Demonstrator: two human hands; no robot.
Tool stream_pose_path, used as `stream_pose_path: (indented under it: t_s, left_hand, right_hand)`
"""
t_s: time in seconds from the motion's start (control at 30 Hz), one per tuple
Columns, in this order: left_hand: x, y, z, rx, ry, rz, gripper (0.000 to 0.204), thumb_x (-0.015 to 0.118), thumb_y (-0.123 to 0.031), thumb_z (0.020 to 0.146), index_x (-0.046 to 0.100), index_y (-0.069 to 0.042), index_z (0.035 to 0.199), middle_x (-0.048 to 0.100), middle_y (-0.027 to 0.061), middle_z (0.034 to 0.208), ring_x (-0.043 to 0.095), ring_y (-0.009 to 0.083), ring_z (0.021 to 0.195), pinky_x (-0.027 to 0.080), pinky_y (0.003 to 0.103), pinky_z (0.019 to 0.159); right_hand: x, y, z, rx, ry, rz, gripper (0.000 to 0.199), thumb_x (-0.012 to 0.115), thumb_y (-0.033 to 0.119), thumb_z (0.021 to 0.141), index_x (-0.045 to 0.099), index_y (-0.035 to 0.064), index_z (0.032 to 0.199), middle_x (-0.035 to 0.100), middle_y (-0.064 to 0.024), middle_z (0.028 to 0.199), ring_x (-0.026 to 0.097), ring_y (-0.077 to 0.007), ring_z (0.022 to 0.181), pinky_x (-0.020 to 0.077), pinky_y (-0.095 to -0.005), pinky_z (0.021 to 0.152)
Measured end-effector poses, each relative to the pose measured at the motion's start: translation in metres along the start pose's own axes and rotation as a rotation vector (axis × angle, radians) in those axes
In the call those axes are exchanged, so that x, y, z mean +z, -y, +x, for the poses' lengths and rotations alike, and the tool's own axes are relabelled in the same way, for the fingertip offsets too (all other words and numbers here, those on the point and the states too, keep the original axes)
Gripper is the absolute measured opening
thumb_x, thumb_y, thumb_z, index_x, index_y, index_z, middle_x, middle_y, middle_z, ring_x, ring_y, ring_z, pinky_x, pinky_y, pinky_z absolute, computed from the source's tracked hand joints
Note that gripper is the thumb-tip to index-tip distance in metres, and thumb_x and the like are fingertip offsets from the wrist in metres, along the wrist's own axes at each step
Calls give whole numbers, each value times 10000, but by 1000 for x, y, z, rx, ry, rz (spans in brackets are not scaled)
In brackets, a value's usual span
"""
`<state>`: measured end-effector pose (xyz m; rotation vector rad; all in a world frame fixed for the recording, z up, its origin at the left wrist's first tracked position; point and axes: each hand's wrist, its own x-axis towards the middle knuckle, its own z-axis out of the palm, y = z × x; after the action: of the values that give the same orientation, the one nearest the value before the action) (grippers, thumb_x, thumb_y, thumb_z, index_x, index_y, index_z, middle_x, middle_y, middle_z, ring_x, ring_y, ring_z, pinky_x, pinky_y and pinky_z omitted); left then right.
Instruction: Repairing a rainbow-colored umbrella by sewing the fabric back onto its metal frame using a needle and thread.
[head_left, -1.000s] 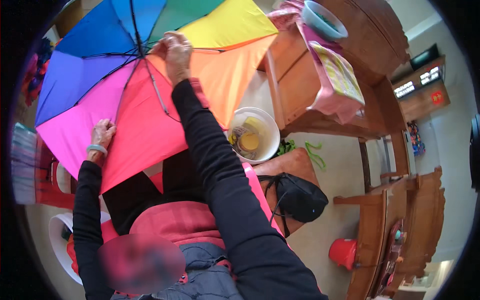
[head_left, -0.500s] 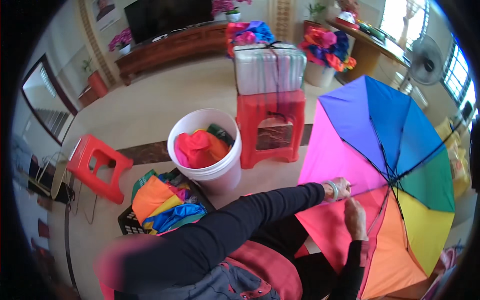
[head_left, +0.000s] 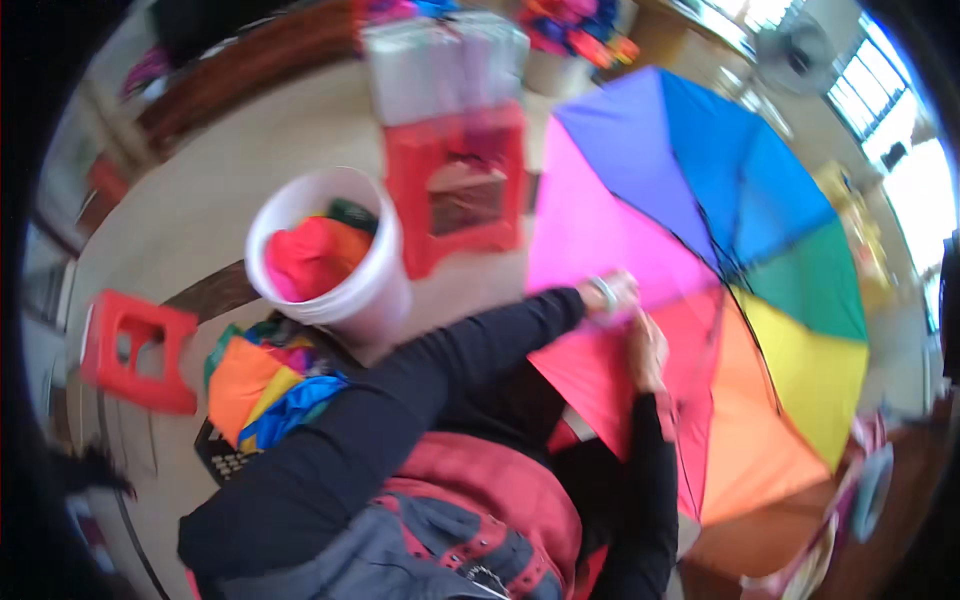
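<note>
An open rainbow-coloured umbrella [head_left: 800,330] lies with its inside toward me, its dark ribs meeting at a hub right of my hands. Along the border of its pink and red panels, my left hand [head_left: 618,292], a pale bangle [head_left: 604,293] on its wrist, is closed in a pinch at the umbrella. Just below and to its right, my right hand [head_left: 648,352] is raised over the red panel with curled fingers. The two hands' fingertips nearly meet. Motion blur hides whatever small thing may be between the right fingers.
Left of me stand a white bucket [head_left: 385,285] with colourful cloth and a dark crate [head_left: 222,455] of folded fabric. A red stool [head_left: 405,190] bears a wrapped clear package [head_left: 440,70]; another red stool [head_left: 150,395] is farther left. A fan [head_left: 795,58] stands at back right.
The view has swung, so the room, umbrella and hands appear farther left and higher. Both hands stay close together at the same pink and red border.
</note>
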<state>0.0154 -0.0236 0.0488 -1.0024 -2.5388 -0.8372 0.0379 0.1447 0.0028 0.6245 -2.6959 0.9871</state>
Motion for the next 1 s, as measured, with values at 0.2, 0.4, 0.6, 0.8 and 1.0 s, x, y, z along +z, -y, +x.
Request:
stream_pose_path:
  t_s: [0.2,0.4,0.6,0.8,1.0]
  left_hand:
    - [-36,-33,9,-531,452,32,190,606,-172,630,635,-18,737,602,188,716,608,279,677,470,383,586]
    - [-49,-53,10,-473,617,173,187,613,-164,657,648,-37,788,619,172,792,617,266,765,484,362,651]
    - [-65,-84,9,-476,574,270,232,614,-157,674,639,-51,879,623,144,879,606,259,841,483,359,699]
    - [-56,-86,3,-402,567,367,173,536,-91,707,638,-55,842,617,155,876,606,275,829,488,367,681]
    - [-46,-82,8,-434,620,363,234,584,-124,686,631,-73,910,614,143,925,594,263,882,480,359,722]
  right_hand:
    - [-42,46,4,117,52,-102,142,551,164,692,558,26,724,568,-173,659,568,-314,644,434,-401,587]
    - [-46,41,1,176,23,93,129,540,120,693,571,-5,697,571,-122,606,561,-186,564,440,-308,546]
    - [-43,37,1,211,44,144,123,551,117,692,567,-5,693,568,-104,591,553,-159,559,430,-294,529]
    - [-37,41,3,223,22,151,140,568,138,701,568,-1,687,569,-97,586,549,-145,562,423,-289,524]
    - [-39,46,5,290,33,120,148,572,180,671,588,33,677,591,-139,645,585,-258,630,446,-359,581]
